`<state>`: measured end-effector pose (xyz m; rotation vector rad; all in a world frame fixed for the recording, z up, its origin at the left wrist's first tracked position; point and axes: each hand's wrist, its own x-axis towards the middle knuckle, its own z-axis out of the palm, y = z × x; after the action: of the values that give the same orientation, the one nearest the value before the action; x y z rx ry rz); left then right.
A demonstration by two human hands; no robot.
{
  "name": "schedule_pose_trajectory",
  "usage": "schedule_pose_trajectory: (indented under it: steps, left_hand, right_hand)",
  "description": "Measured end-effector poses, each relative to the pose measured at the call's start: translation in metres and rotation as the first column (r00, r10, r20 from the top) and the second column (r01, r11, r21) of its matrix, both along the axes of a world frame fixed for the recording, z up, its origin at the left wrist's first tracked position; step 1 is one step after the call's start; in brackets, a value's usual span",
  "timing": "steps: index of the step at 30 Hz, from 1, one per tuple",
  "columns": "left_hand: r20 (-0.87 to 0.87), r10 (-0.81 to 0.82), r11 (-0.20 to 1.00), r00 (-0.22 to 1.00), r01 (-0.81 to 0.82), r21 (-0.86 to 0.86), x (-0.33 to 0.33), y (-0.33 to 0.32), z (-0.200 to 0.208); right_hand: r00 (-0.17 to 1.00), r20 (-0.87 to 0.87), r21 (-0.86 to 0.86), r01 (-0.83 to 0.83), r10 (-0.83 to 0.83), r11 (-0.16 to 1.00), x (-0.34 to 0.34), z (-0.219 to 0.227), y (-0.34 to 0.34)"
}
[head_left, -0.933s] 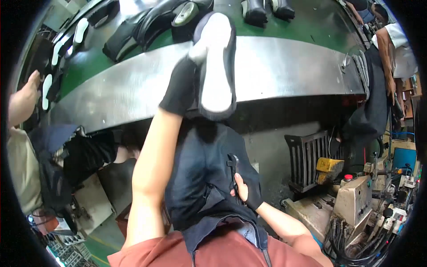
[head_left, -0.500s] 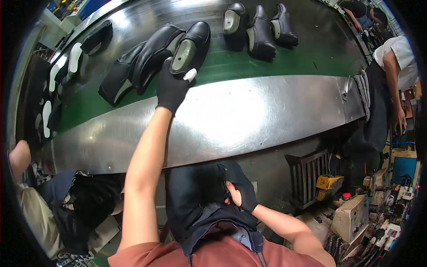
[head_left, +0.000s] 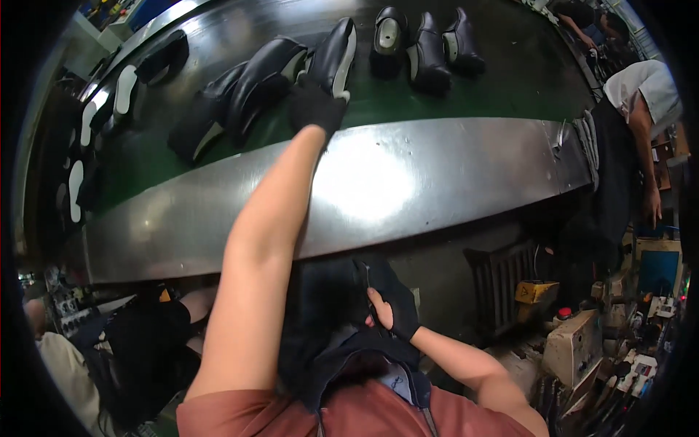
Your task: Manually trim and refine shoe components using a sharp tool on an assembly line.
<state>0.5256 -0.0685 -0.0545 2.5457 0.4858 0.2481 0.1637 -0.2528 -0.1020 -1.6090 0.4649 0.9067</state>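
My left hand (head_left: 317,111), in a black glove with bare fingertips, reaches over the bench edge. It grips the near end of a black leather shoe (head_left: 331,54), tipped on its side with its pale sole edge to the right. Left of that shoe lie two more black shoes, the closer one (head_left: 263,76) almost touching my hand. Low in front of my lap, my right hand (head_left: 393,306), gloved the same way, is closed around a slim dark hand tool (head_left: 365,277). Its exact kind cannot be made out.
Several black shoes (head_left: 428,58) stand farther right on the green belt (head_left: 393,105). White insole-shaped pieces (head_left: 125,89) line the far left. A metal ledge (head_left: 437,175) runs between me and the belt. Co-workers are at the left and right (head_left: 641,109); a machine (head_left: 575,349) stands lower right.
My left hand has shifted right and turned the shoe from opening-up onto its side. My right hand stays low with the tool.
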Motion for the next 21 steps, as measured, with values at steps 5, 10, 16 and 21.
schedule_pose_trajectory:
  steps: [5,10,16,21]
  left_hand:
    - [0.291,-0.257,-0.118,0.922,0.269,-0.956,-0.054,0.087,0.005]
    - [0.422,-0.149,0.846,0.894,0.337,-0.414,-0.359,0.120,0.027]
    - [0.148,0.214,0.123,0.966,0.124,-0.985,-0.526,0.108,0.010]
    - [0.411,-0.489,0.476,0.769,0.630,-0.613,-0.485,0.029,0.023]
  right_hand:
    - [0.991,0.125,0.005,-0.056,0.055,0.998,-0.038,-0.023,-0.003]
    - [0.967,0.170,0.079,0.181,-0.192,0.980,-0.100,-0.009,-0.023]
    - [0.984,0.007,0.094,0.177,-0.179,0.980,-0.183,0.019,-0.051]
    - [0.974,0.227,0.204,-0.055,0.007,0.977,-0.198,0.087,-0.045]
